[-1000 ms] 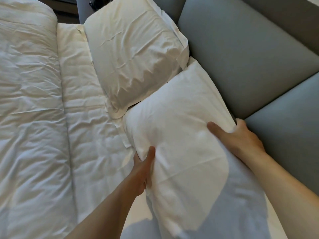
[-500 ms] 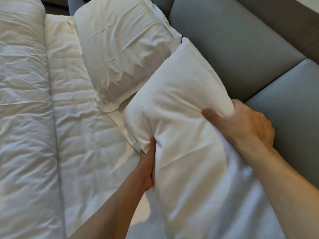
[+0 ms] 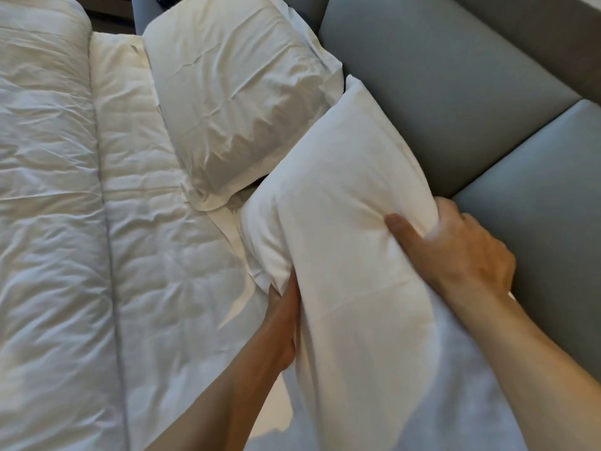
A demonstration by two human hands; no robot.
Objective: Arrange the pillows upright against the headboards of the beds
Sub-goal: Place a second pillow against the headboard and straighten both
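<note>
A white pillow (image 3: 344, 203) stands tilted against the grey padded headboard (image 3: 432, 92), running from the centre to the bottom of the view. My left hand (image 3: 283, 320) grips its lower left edge, with the fingers tucked under the fabric. My right hand (image 3: 455, 249) clutches its upper right edge beside the headboard, thumb pressed into the front. A second white pillow (image 3: 234, 92) leans against the headboard further along, its near corner overlapped by the one I hold.
A crumpled white duvet (image 3: 48, 222) covers the bed on the left, with a folded-back band of sheet (image 3: 146, 249) between it and the pillows. A seam divides the headboard into a second panel (image 3: 546, 206) at right.
The held pillow has been lifted and pushed up toward the headboard, rising more upright. My right hand has closed tighter over its top edge, and my left has slid under its lower edge.
</note>
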